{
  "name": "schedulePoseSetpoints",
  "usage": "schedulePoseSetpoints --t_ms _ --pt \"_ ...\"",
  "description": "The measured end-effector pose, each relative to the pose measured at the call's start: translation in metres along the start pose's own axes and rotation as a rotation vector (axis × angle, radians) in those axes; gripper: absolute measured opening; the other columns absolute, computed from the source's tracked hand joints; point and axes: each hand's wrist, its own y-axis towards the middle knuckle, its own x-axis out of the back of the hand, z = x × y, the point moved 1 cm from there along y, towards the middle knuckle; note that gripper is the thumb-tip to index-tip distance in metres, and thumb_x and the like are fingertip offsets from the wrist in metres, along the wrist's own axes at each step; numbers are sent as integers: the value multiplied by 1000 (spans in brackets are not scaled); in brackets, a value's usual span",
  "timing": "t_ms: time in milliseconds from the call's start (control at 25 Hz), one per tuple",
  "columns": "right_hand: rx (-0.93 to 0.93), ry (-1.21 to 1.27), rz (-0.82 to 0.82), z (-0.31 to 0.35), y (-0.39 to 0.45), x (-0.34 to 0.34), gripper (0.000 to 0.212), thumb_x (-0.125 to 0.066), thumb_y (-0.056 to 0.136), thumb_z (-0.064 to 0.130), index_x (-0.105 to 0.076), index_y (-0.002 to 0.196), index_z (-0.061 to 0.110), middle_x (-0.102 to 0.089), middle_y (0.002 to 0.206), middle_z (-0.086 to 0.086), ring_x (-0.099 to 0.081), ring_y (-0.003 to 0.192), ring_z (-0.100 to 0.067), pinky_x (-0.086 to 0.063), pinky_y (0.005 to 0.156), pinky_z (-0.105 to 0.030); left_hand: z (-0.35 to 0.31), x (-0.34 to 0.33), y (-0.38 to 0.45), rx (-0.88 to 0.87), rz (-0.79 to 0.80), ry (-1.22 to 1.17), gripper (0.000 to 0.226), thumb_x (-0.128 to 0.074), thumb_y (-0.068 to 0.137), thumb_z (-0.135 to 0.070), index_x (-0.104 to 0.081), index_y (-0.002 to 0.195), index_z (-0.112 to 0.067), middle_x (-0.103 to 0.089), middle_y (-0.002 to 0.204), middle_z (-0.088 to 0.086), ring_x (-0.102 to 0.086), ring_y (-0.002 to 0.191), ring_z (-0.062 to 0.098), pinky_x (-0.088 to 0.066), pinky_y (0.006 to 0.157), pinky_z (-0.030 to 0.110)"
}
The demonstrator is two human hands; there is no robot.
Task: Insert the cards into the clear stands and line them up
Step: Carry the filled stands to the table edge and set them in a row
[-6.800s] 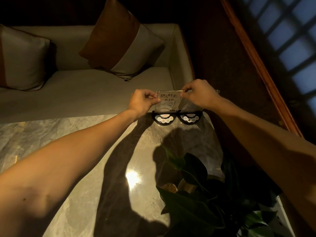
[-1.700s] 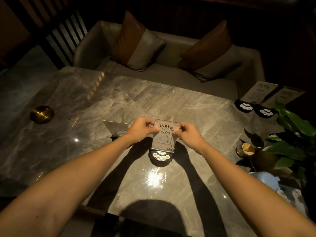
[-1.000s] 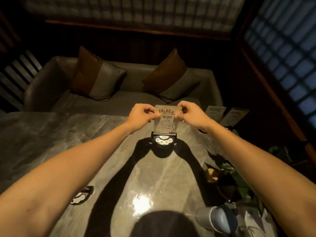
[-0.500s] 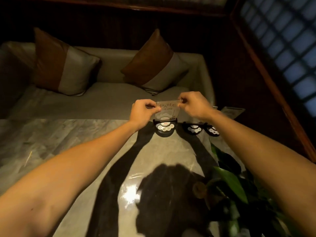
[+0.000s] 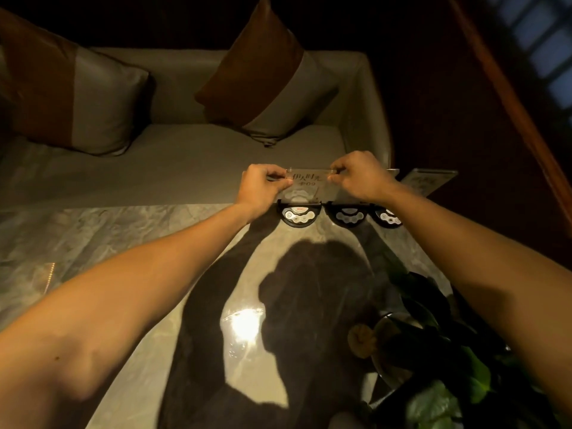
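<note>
Left hand (image 5: pixel 258 188) fingers pinched on left top corner of clear card stand (image 5: pixel 305 187); its black base (image 5: pixel 298 214) below fingertips on marble table (image 5: pixel 93 236). Right hand (image 5: pixel 360 178) pinching right top corner. Two more bases (image 5: pixel 346 215) just right.

Your right hand (image 5: pixel 359 178) and forearm hide most of the middle stand's (image 5: pixel 347 214) panel and part of the right stand (image 5: pixel 388 216). The card's (image 5: pixel 306 181) smaller print is too dim and foreshortened to read. The plant (image 5: pixel 439 351) runs off the bottom-right edge, its pot lost in shadow.
</note>
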Motion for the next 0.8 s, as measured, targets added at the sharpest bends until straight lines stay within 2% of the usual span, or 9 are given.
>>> schedulePoseSetpoints --t_ms 160,280,360,560,800 --pt "-12 -26 32 -6 4 -2 13 -64 95 30 -73 100 23 -74 103 -1 -64 96 -17 -56 90 -41 4 -9 1 3 25 3 14 -81 84 -14 -79 97 -9 -76 90 3 -72 88 18 -59 90 43" --pt "-10 -28 27 -10 4 -3 13 -65 95 29 -74 100 21 -74 103 0 -63 92 -15 -54 82 -33 7 -12 5 6 37 -25 13 -80 85 -13 -79 97 -8 -76 91 4 -72 90 19 -59 91 43" --pt "-9 -27 16 -10 4 -1 13 -66 94 28 -75 101 20 -73 103 -1 -62 91 -14 -53 84 -36 6 -14 8 7 44 -47 12 -80 85 -13 -79 96 -8 -76 90 5 -73 90 22 -59 91 43" --pt "-9 -56 28 -13 4 3 16 -65 95 27 -75 103 18 -72 106 -2 -62 98 -17 -52 93 -46 3 -20 10 -9 48 -72 9 -81 84 -12 -78 92 -15 -73 83 -4 -68 82 11 -60 91 40" --pt "-41 -2 34 -13 5 0 17 -64 96 28 -74 105 19 -72 108 -1 -64 101 -19 -55 91 -43 9 -20 11 2 43 -76 8 -81 84 -14 -79 92 -16 -76 90 3 -71 89 18 -59 90 42"
